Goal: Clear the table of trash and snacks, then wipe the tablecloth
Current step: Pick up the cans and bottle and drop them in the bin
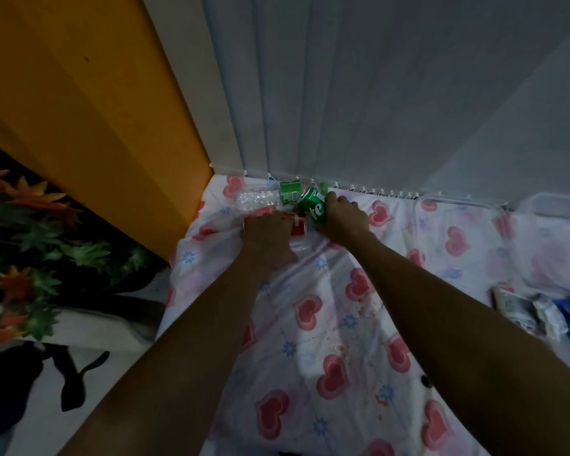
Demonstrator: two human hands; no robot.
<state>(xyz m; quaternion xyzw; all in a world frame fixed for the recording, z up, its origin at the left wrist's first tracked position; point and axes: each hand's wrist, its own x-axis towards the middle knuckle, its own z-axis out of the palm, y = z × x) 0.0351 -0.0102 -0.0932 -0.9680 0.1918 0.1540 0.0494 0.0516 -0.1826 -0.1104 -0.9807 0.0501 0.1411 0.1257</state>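
A white tablecloth (pixel 326 324) with red hearts covers the table and carries small reddish stains near its middle. At the far left corner lies a red can (pixel 298 225) on its side, with my left hand (pixel 267 233) closed over it. My right hand (pixel 344 218) grips a green can (pixel 313 205), tilted just right of the red one. Behind them a crushed clear plastic bottle (pixel 260 199) with a green label lies on its side against the wall.
Crumpled snack wrappers (pixel 540 314), white and blue, lie at the right edge. A clear plastic container (pixel 560 209) sits at the far right by the wall. An orange panel (pixel 96 110) and artificial flowers (pixel 30 241) stand left of the table.
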